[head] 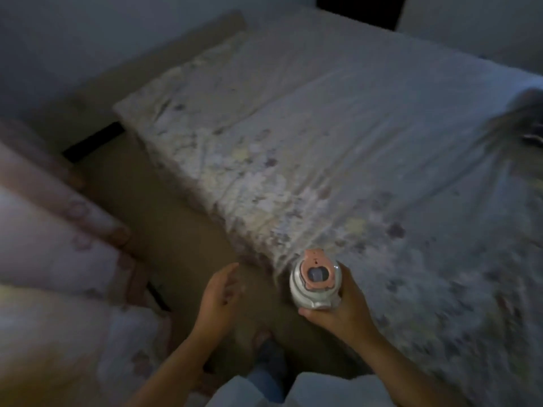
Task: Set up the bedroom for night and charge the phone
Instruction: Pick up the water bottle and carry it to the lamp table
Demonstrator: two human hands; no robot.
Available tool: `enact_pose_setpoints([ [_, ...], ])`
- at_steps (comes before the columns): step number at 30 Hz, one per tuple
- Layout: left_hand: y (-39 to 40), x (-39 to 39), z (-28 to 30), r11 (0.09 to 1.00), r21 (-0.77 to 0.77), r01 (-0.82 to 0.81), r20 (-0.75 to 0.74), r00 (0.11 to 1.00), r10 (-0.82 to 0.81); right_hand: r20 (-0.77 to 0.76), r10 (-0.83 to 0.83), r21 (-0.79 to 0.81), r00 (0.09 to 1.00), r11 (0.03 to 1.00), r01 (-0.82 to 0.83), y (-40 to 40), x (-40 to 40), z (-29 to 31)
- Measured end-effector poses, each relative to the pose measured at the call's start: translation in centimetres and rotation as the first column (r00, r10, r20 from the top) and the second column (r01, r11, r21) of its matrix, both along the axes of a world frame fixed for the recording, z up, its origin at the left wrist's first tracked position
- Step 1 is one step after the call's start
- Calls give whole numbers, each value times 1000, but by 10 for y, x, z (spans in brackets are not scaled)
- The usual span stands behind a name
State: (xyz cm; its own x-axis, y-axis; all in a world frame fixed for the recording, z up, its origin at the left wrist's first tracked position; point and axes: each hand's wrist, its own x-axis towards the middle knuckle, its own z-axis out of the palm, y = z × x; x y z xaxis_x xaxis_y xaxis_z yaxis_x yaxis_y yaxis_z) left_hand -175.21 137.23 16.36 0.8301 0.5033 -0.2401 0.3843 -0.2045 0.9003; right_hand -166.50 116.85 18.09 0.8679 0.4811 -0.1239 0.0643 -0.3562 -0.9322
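Note:
The room is dim and the picture is blurred. My right hand [342,308] grips a white water bottle [316,284] with a pink lid, seen from above, at the near edge of the bed [338,136]. A pale flowered sheet covers the bed. My left hand [219,295] hangs open over the brown floor beside the bed, fingers loosely curled, holding nothing. No phone or charger is visible.
A stack of folded pale bedding with pink trim [55,245] fills the left side. A strip of brown floor [164,207] runs between it and the bed. A dark grey item [526,118] lies at the bed's right edge. Walls close the far side.

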Motion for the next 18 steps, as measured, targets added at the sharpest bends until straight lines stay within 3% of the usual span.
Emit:
enact_pose_setpoints([
  [4,69,-7,-6,984,46,-174,16,985,173,-7,125,6,992,992,-125,95,15,-5],
  [12,163,-15,-31,874,-56,-482,-46,876,480,-61,262,-3,963,965,-263,223,57,-7],
  [18,274,51,-35,843,-15,-538,3,843,538,-67,405,-36,912,912,-408,349,136,-15],
])
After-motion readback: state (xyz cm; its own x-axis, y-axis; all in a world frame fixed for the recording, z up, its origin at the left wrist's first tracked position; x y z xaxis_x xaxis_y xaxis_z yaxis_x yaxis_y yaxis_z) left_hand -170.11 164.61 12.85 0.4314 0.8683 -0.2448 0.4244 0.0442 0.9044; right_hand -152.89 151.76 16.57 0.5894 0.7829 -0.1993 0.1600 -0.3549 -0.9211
